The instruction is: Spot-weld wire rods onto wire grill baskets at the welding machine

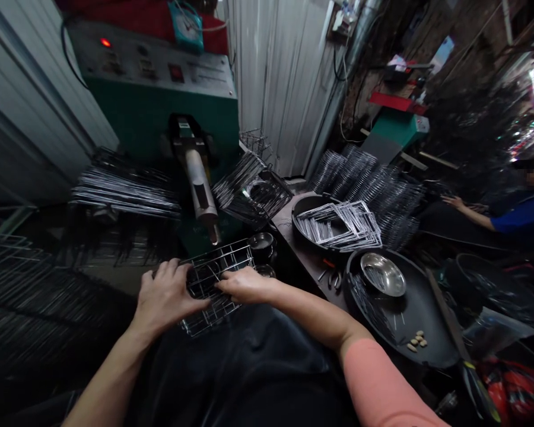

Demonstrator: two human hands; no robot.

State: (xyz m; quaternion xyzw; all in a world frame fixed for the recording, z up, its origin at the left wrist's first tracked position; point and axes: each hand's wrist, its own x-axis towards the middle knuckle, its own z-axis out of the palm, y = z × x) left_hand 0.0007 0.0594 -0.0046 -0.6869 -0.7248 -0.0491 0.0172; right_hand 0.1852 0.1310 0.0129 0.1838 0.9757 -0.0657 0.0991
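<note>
A wire basket point(231, 256) is held low in front of me, below the tip of a metal electrode arm point(200, 190) on a green machine point(129, 112). My left hand point(167, 295) grips the basket's left side, thumb toward its near edge and fingers over the far side. My right hand point(242, 284) reaches across from the right, its fingers closed at the middle of the basket; whether they pinch a wire or a small part there is too small to tell. Two small metal bowls sit just right of the basket, the upper one point(261, 241) more visible.
Stacked wire frames lie left point(124, 193) and behind point(249, 184). At right are a black pan of wire frames point(300, 237), pliers point(335, 280) and a round tray point(436, 320) with a steel bowl point(382, 274). Another person in a blue sleeve point(523, 219) sits far right.
</note>
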